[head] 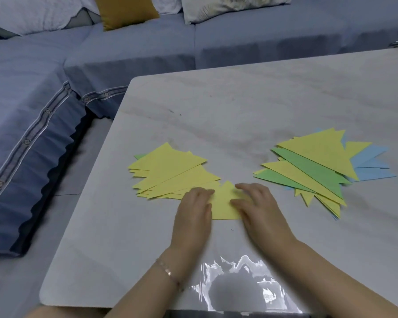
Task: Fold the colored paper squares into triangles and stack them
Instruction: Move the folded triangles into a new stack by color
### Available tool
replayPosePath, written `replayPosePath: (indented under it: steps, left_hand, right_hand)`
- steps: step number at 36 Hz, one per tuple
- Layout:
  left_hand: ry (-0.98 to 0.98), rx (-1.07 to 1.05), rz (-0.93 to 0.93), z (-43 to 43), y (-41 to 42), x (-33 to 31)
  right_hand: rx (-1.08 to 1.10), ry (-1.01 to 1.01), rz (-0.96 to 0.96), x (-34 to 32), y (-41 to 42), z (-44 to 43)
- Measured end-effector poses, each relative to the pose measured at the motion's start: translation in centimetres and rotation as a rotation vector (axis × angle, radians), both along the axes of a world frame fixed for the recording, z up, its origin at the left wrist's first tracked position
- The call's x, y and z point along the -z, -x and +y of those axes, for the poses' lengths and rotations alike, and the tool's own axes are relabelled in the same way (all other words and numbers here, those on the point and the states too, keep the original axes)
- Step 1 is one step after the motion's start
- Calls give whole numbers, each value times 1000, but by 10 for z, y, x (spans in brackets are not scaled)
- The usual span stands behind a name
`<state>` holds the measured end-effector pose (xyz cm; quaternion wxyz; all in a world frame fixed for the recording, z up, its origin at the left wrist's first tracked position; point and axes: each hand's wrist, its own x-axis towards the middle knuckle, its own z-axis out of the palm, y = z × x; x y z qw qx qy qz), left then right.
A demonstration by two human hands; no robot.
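A yellow paper (223, 203) lies folded into a triangle on the pale table (239, 106), its tip pointing away from me. My left hand (193, 210) presses flat on its left side and my right hand (257, 207) presses flat on its right side, fingers fairly straight. Just left of it spreads a loose pile of yellow triangles (172, 171) with a bit of green showing at its far left. At the right sits a fanned stack of yellow, green and blue triangles (319, 168).
A blue-covered sofa (44, 106) wraps around the table's left and far sides, with a mustard cushion (124, 10) and pale pillows on it. The table's left edge and rounded near corner are close to my left arm. A bright reflection shows on the near tabletop.
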<state>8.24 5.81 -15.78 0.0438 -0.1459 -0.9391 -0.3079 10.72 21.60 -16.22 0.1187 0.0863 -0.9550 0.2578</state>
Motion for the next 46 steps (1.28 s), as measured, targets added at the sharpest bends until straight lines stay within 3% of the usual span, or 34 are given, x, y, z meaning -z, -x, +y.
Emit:
replayPosePath:
  steps: [3, 6, 11, 28, 34, 39, 41, 46]
  left_hand:
    - [15, 89, -33, 7, -17, 4]
    - [188, 194, 15, 9, -25, 16]
    - [428, 304, -118, -3, -24, 28]
    - [445, 231, -157, 5, -32, 22]
    - [497, 440, -161, 44, -43, 7]
    - [542, 444, -144, 45, -46, 4]
    - [625, 407, -149, 37, -45, 3]
    - [599, 311, -199, 6, -45, 0]
  right_hand:
    - [-101, -51, 39, 8, -9, -2]
    - [-179, -135, 1, 16, -18, -2]
    - [-178, -228, 21, 18, -29, 8]
    - [49, -299, 175, 13, -48, 58]
    - [81, -233, 155, 16, -46, 53]
    - [95, -226, 148, 16, -48, 51]
    - [110, -211, 159, 16, -48, 49]
    - [128, -199, 202, 18, -49, 46]
